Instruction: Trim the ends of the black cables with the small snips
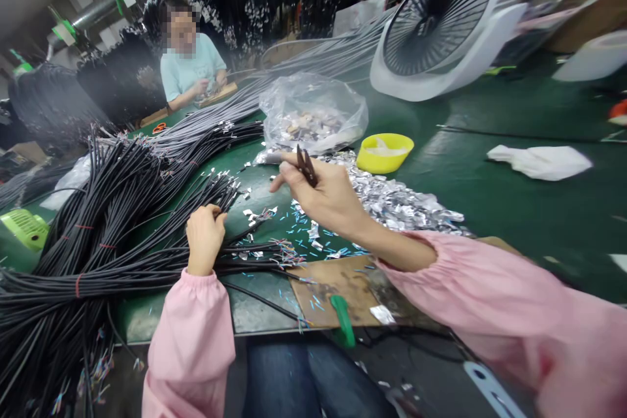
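My left hand (204,238) is closed, its fingers curled at the black cables (196,206) on the green bench; the exact grip is partly hidden behind the knuckles. Raised over the bench, my right hand (330,192) is closed around a small dark two-pronged hand tool (306,166), its points facing up and its rest hidden in the palm. My right index finger stretches out to the left. Between the hands lie cable ends with coloured wires (287,251), bits of blue tubing (298,235) and foil scraps (249,215).
A pile of foil pieces (406,199) lies right of a clear plastic bag (313,111) and yellow cup (385,153). A white fan (441,26) stands behind. Tied cable bundles (93,228) cover the left. Cardboard (318,281) lies at the front edge. A co-worker (191,65) sits opposite.
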A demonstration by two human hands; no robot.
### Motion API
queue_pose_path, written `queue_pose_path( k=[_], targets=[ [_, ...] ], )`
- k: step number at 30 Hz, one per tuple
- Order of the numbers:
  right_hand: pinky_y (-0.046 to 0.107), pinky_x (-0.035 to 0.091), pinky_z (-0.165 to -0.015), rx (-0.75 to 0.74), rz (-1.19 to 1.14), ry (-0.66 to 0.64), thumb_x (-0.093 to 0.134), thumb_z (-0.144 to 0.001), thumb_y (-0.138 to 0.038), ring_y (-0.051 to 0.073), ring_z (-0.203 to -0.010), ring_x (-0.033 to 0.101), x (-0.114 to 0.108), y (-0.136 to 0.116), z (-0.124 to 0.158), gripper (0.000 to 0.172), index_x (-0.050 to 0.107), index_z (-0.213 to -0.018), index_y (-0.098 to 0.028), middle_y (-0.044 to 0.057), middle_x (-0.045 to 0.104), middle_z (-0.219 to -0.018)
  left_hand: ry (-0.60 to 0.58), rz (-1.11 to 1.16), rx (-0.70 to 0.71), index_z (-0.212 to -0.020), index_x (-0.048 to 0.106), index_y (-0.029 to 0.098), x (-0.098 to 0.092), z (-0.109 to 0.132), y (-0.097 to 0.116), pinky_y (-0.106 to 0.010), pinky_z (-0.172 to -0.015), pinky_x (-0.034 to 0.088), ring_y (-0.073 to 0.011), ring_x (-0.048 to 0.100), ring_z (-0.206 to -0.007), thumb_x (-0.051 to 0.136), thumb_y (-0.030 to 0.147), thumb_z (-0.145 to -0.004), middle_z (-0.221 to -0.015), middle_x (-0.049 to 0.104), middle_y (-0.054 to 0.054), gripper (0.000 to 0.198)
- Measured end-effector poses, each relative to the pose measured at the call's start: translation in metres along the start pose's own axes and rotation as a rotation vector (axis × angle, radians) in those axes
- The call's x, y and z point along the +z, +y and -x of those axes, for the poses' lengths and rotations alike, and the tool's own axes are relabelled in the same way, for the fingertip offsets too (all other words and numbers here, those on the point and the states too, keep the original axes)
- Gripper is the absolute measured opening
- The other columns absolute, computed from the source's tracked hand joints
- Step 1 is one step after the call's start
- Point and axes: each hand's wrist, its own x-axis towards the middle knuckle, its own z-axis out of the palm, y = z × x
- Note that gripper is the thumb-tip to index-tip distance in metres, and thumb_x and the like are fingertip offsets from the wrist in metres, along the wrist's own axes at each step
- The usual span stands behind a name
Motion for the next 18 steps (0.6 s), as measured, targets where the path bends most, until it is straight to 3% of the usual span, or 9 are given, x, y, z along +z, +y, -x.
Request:
queue_pose_path(
  k=[2,5,7,10,14,18],
  targets=[
    [0.023,0.033,-0.043,-0.006,-0.026,-0.048,0.039,-0.09,-0.03,0.008,-0.039,0.035,0.0,0.003,-0.002,0.032,0.061,-0.104,-0.011,0.002,0.064,-0.06,-0.019,-0.038,0.007,-0.066,0.061,0.016,0.006,0.0,-0.003,-0.039,-0.079,0.045,-0.0281,0.062,-0.088,0.064,0.011,-0.069,-0.077,0.066,-0.011,0.006],
    [0.023,0.036,-0.048,-0.033,-0.017,-0.143,0.037,-0.091,-0.03,0.009,-0.043,0.041,0.0,0.005,-0.004,0.03,0.061,-0.096,-0.012,0.0,0.06,-0.058,-0.04,-0.039,0.042,-0.064,0.057,0.015,0.013,0.002,0.0,-0.036,-0.079,0.045,-0.0254,0.061,-0.086,0.059,0.005,-0.071,-0.074,0.064,-0.01,0.012],
    [0.023,0.037,-0.051,-0.065,0.048,-0.172,0.038,-0.091,-0.027,0.009,-0.048,0.046,0.0,0.006,-0.004,0.028,0.061,-0.086,-0.014,0.0,0.059,-0.06,-0.047,0.0,0.081,-0.071,0.057,0.014,0.014,0.003,0.004,-0.031,-0.073,0.046,-0.0203,0.062,-0.076,0.054,0.005,-0.075,-0.071,0.062,-0.007,0.011],
    [0.024,0.038,-0.055,-0.124,0.164,-0.107,0.047,-0.085,-0.021,0.012,-0.058,0.05,0.0,0.006,-0.005,0.018,0.063,-0.079,-0.015,0.003,0.06,-0.068,-0.037,0.084,0.157,-0.089,0.058,0.014,0.008,0.006,0.015,-0.022,-0.06,0.045,-0.0128,0.058,-0.059,0.049,0.014,-0.083,-0.065,0.059,-0.001,0.011],
    [0.024,0.038,-0.053,-0.125,0.175,-0.047,0.056,-0.078,-0.018,0.012,-0.058,0.049,0.0,0.003,-0.004,0.009,0.065,-0.077,-0.015,0.003,0.059,-0.069,0.083,0.326,0.324,-0.113,0.055,0.017,-0.008,0.018,0.029,-0.019,-0.054,0.042,-0.0093,0.052,-0.053,0.049,0.027,-0.086,-0.062,0.055,0.003,0.03],
    [0.023,0.035,-0.049,-0.141,0.112,-0.13,0.057,-0.077,-0.018,0.009,-0.053,0.045,0.0,-0.003,-0.001,0.011,0.062,-0.069,-0.014,0.001,0.055,-0.064,0.0,0.403,0.435,-0.12,0.056,0.022,-0.016,0.028,0.032,-0.019,-0.056,0.043,-0.0092,0.053,-0.058,0.045,0.026,-0.089,-0.07,0.06,0.001,0.033]
  ],
)
